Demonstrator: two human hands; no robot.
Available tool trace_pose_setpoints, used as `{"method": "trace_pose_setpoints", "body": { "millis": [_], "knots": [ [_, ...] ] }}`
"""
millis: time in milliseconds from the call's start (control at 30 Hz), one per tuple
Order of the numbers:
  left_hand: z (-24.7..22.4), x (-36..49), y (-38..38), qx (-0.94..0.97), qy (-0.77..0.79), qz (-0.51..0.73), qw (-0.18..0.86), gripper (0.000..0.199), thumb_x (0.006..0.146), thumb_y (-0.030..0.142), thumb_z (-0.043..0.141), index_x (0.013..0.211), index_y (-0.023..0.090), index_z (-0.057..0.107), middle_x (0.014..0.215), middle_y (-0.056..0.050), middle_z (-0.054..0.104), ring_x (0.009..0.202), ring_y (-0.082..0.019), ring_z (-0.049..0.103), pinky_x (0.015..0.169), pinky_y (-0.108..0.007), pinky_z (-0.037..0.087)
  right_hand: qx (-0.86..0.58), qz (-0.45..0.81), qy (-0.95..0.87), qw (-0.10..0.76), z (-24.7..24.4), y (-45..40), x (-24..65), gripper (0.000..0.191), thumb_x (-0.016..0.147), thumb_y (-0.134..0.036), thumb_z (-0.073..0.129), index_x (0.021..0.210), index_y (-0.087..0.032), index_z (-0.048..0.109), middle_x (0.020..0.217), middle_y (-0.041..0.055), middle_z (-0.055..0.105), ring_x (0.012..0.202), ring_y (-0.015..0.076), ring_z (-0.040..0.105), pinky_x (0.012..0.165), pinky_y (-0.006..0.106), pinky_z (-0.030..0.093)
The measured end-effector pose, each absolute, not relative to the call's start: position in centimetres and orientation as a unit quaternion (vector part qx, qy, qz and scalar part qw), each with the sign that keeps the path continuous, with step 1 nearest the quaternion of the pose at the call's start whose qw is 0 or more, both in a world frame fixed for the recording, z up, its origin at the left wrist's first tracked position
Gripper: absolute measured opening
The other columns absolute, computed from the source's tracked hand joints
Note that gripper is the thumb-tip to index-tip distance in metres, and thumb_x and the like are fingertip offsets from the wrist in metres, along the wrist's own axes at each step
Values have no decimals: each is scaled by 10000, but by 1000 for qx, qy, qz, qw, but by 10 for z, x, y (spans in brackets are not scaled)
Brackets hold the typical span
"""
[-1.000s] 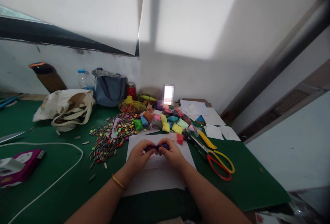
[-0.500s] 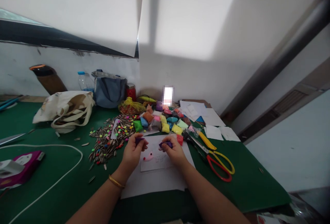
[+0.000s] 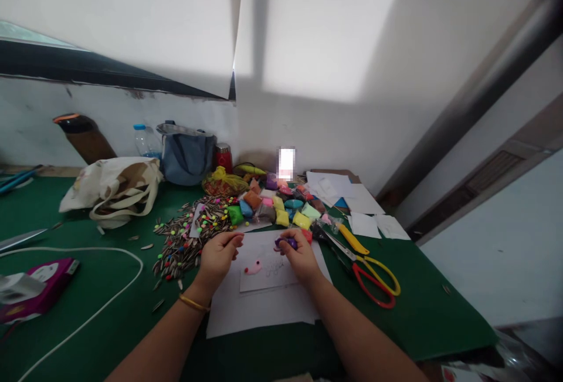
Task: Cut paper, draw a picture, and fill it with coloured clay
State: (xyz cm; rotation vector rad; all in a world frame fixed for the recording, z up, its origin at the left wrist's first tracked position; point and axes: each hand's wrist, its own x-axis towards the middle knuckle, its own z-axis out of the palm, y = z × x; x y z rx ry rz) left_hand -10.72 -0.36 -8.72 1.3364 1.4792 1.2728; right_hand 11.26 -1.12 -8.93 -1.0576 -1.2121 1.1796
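Note:
In my right hand (image 3: 303,256) the fingers are curled around a lump of purple modelling clay (image 3: 288,243); whether it is still in a wrapper I cannot tell. My left hand (image 3: 222,256) is apart from it, thumb and fingertips pinched together. What lies in that pinch, if anything, is hidden. Below and between both hands a white card (image 3: 264,282) bears pencil lines and a flat pink clay shape (image 3: 253,267) with a red dot and a dark dot. The card rests on a larger white paper sheet (image 3: 229,320).
Sunflower seeds mixed with coloured beads (image 3: 185,247) lie in a pile to the left. Several small clay packets (image 3: 281,215) are heaped behind the paper. Large scissors (image 3: 373,279) with red and yellow handles lie at right. A white cable (image 3: 88,317) crosses the table's left side.
My left hand has moved left and slightly toward me, away from the right. The purple bit seen in it before no longer shows. My right hand keeps its purple clay.

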Motion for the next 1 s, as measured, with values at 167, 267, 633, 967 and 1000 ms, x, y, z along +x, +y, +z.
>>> {"method": "trace_pose_setpoints", "body": {
  "millis": [167, 267, 633, 967, 1000],
  "knots": [
    [-97, -111, 5, 679, 555, 458, 145, 278, 844, 335, 558, 1016, 195, 726, 1018, -80, 658, 962, -233, 624, 876, -387, 526, -452, 502, -513, 531, -92, -11, 115, 361, 750, -446, 704, 970, -197, 564, 848, 40, 649, 766, 205, 672, 689, 324, 501],
    [-103, -109, 10, 719, 548, 417, 88, 338, 890, 262, 483, 1154, 180, 678, 1128, -108, 616, 1075, -245, 586, 975, -418, 482, -453, 500, -529, 515, -95, -12, 118, 367, 761, -415, 704, 1024, -204, 560, 913, 54, 657, 853, 224, 672, 751, 349, 508],
    [-88, -89, -10, 760, 477, 435, 73, 200, 904, 252, 559, 1042, 230, 702, 1135, -89, 570, 1061, -226, 565, 909, -382, 495, -430, 445, -621, 481, -94, -13, 112, 354, 759, -174, 594, 1110, -208, 556, 1081, 62, 612, 996, 210, 609, 926, 397, 467],
    [-82, -77, -20, 764, 486, 398, 148, 62, 808, 235, 695, 861, 219, 669, 936, -33, 604, 929, -209, 586, 834, -365, 496, -433, 367, -700, 434, -102, -11, 111, 247, 793, -212, 614, 1040, -212, 603, 1009, 43, 662, 927, 195, 618, 851, 338, 478],
    [-82, -78, -20, 767, 484, 395, 146, 81, 800, 228, 701, 872, 217, 667, 939, -34, 610, 929, -210, 589, 830, -365, 499, -439, 357, -705, 427, -101, -11, 112, 218, 795, -211, 613, 1013, -210, 610, 976, 38, 667, 895, 191, 620, 823, 328, 481]
  ]
}}
